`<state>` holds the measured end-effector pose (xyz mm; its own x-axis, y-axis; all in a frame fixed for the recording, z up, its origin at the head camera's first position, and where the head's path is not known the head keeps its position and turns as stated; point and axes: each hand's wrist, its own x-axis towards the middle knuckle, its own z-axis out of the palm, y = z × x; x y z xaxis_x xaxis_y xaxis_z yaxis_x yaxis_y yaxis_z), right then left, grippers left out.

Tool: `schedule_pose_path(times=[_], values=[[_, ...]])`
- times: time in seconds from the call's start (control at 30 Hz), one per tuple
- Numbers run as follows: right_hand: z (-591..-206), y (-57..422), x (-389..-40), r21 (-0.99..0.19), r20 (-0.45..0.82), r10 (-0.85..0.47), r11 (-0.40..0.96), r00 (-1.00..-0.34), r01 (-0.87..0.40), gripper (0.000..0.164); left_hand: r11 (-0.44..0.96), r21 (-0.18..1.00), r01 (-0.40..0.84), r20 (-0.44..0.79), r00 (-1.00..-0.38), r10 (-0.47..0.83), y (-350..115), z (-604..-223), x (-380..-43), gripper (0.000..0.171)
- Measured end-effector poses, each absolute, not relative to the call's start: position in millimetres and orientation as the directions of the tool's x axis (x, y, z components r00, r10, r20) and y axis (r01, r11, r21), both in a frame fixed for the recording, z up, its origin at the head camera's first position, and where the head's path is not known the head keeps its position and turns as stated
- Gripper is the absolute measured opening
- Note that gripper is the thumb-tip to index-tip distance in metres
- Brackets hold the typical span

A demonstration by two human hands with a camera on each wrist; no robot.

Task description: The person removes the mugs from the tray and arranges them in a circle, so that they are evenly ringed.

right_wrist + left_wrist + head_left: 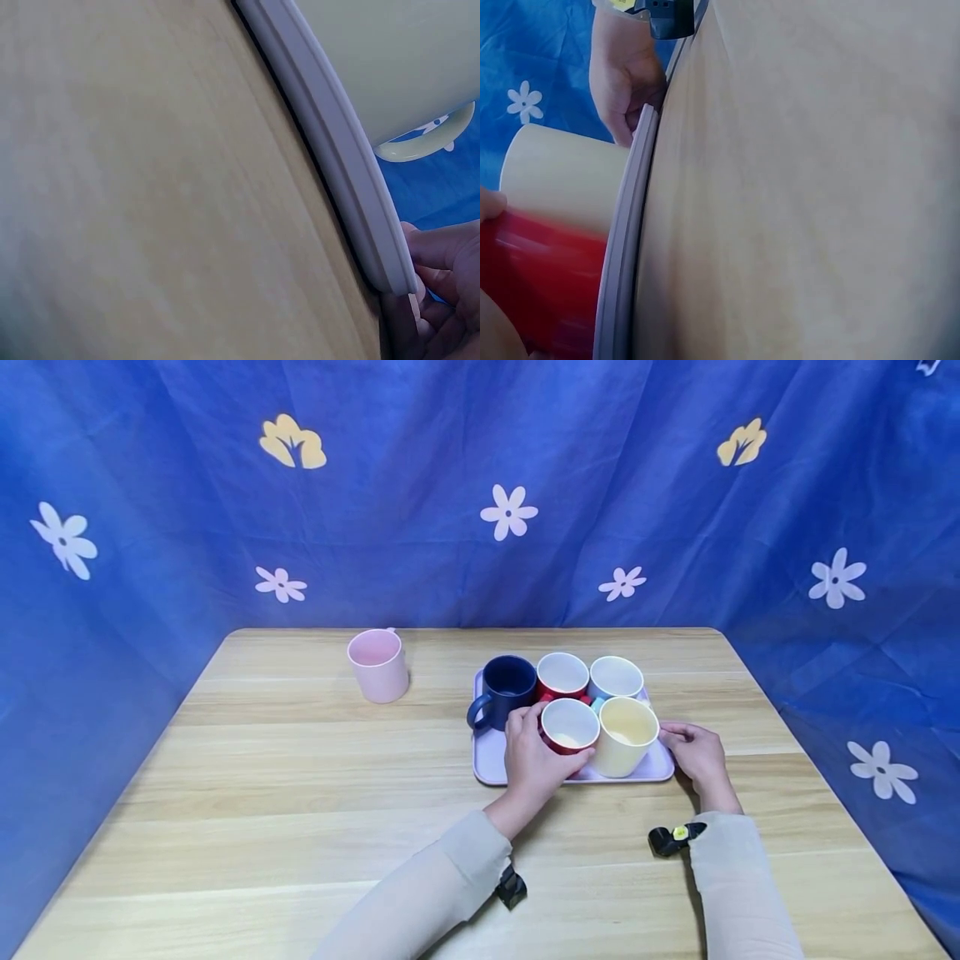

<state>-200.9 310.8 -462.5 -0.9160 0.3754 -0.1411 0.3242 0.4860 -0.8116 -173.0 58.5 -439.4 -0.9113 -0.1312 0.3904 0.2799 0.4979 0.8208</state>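
Observation:
In the head view my left hand [534, 758] grips a red mug [564, 746] with a white inside, thumb and fingers spread around its body. The mug stands on the front part of a pale lilac tray [491, 762]. Right beside it is a cream mug [624, 752], its handle visible in the right wrist view. My right hand [696, 756] is at the tray's right edge; in the right wrist view its thumb and curled fingers pinch the tray's corner [394, 274]. Behind these mugs, the tray also bears a dark navy mug [510, 681], another red mug [562, 672] and a light blue mug [617, 677].
A pink mug [380, 672] stands alone on the wooden table [262, 810], toward the back left. Blue cloth [420, 468] with flower prints hangs behind and along both sides of the table. The navy mug's handle [478, 712] sticks out past the tray's left rim.

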Motion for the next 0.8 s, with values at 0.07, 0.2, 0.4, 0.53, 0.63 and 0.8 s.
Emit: schedule_pose_path(times=[0.07, 0.2, 0.4, 0.53, 0.63, 0.8], values=[[-462, 311, -201, -0.812, -0.136, 0.372, 0.489, -0.918, 0.319, 0.033, 0.502, 0.817, 0.285, 0.398, -0.908, -0.132, 58, -438, -173, 0.086], [-462, 311, -200, -0.815, -0.128, 0.365, 0.491, -0.922, 0.308, 0.034, 0.505, 0.805, 0.311, 0.427, -0.895, -0.129, 56, -429, -173, 0.083], [-462, 311, -200, -0.819, -0.110, 0.363, 0.494, -0.925, 0.292, 0.034, 0.505, 0.798, 0.328, 0.448, -0.884, -0.133, 53, -411, -175, 0.082], [-462, 311, -200, -0.822, -0.112, 0.364, 0.489, -0.924, 0.292, 0.034, 0.496, 0.802, 0.333, 0.444, -0.887, -0.123, 50, -396, -175, 0.083], [-462, 311, -200, -0.821, -0.112, 0.362, 0.491, -0.926, 0.291, 0.034, 0.479, 0.809, 0.340, 0.442, -0.890, -0.116, 46, -385, -175, 0.083], [-461, 310, -199, -0.816, -0.129, 0.362, 0.490, -0.923, 0.306, 0.033, 0.450, 0.817, 0.361, 0.451, -0.886, -0.108, 37, -367, -176, 0.081]])
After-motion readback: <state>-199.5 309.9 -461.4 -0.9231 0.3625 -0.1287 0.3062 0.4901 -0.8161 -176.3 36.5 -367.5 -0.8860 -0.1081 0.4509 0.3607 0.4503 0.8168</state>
